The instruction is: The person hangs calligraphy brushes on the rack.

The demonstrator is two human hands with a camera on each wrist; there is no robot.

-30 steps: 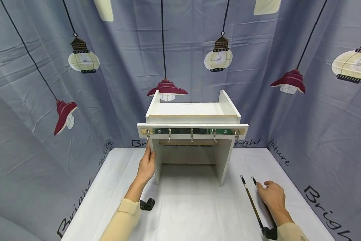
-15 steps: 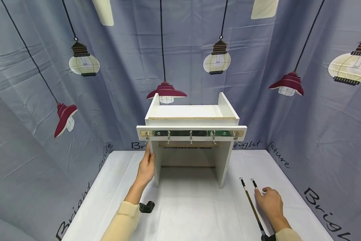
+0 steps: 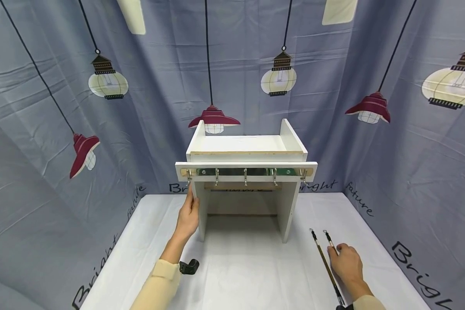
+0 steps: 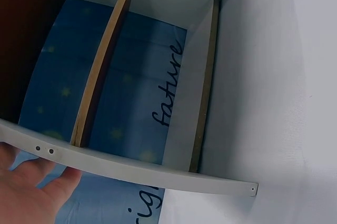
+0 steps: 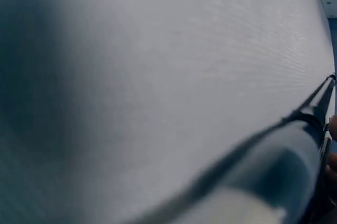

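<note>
A white wooden shelf [image 3: 205,211] stands on the white table, with a rail of metal hooks [image 3: 245,172] across its front. My left hand [image 3: 187,217] rests against the shelf's left side panel, its fingers reaching up along the panel near the leftmost hook. In the left wrist view, fingertips [image 4: 66,182] meet the panel's long edge. To the right, my right hand [image 3: 346,261] pinches a thin calligraphy brush [image 3: 329,239] with a loop at its far end; the rest is under the hand. A second calligraphy brush [image 3: 325,262] lies beside it on the left.
The shelf has an open-fronted tray [image 3: 244,142] on top and an open space below the rail. A black wrist camera [image 3: 189,267] shows beside the left forearm. Behind the table [image 3: 236,275] hangs a blue-grey curtain [image 3: 158,107] printed with lamps.
My right hand shifts slightly left and toward me along the brush. My left hand stays on the shelf's side. The whole head view drops slightly.
</note>
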